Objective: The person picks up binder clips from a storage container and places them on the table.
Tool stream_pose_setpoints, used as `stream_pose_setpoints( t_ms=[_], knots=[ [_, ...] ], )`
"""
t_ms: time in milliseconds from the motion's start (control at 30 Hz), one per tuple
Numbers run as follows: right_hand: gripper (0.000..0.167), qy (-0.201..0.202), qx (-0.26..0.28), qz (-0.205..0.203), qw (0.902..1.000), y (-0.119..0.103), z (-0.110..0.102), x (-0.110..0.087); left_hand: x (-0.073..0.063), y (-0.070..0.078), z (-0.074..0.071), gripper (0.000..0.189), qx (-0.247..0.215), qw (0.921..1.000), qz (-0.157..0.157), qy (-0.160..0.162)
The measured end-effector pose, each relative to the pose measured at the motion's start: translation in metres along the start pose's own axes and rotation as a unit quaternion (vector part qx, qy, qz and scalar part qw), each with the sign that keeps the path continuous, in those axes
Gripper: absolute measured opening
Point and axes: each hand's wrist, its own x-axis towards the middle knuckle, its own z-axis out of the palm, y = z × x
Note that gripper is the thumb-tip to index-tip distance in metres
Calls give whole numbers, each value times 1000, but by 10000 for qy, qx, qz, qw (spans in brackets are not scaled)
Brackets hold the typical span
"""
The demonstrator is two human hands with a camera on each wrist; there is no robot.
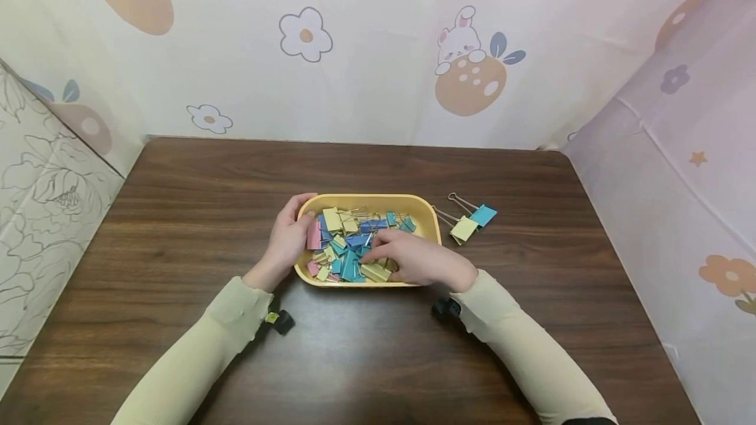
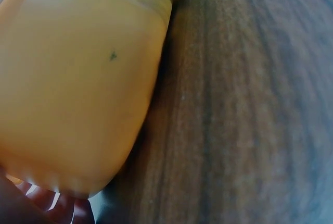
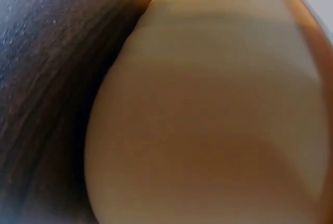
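A yellow plastic basket [image 1: 426, 231] with rounded corners holds a heap of binder clips [image 1: 350, 266] in blue, teal, yellow and pink. My left hand [image 1: 287, 235] grips the basket's left end, thumb over the rim beside a pink binder clip [image 1: 314, 236]. In the left wrist view its fingers [image 2: 62, 208] curl round the far end of the basket wall [image 2: 88, 94]. My right hand [image 1: 413, 258] reaches over the front right rim, its fingertips down among teal and yellow clips. I cannot tell whether they pinch one. Only the basket's outside [image 3: 208, 104] fills the right wrist view.
On the brown wooden table [image 1: 366, 353], right of the basket, lie a large teal binder clip [image 1: 484, 216] and a large yellow one [image 1: 464, 230], side by side with their wire handles out. A printed curtain [image 1: 366, 84] hangs behind the table's far edge.
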Motion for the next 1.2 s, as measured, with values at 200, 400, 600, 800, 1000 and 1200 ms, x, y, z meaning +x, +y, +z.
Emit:
stream_pose_setpoints(
  t_ms=[200, 400, 600, 800, 1000, 1200],
  knots=[
    [51, -7, 142, 8, 9999, 1, 1, 0, 0, -1, 0, 35, -10, 10000, -36, -19],
    [52, -110, 176, -36, 9998, 2, 1, 0, 1, -3, 0, 35, 30, 10000, -40, -8],
    [55, -167, 112, -8, 9998, 3, 1, 2, 1, -1, 0, 35, -49, 10000, -8, -11],
    [51, -24, 276, -22, 9996, 4, 2, 2, 0, -1, 0, 35, -51, 10000, 7, -4],
    [51, 611, 882, -261, 9939, 10, 4, 4, 0, -2, -1, 36, -101, 9999, 106, 32],
    [60, 1064, 2075, -205, 9722, 13, 3, 1, 1, -2, 0, 36, -101, 9999, 71, -1]
  ],
)
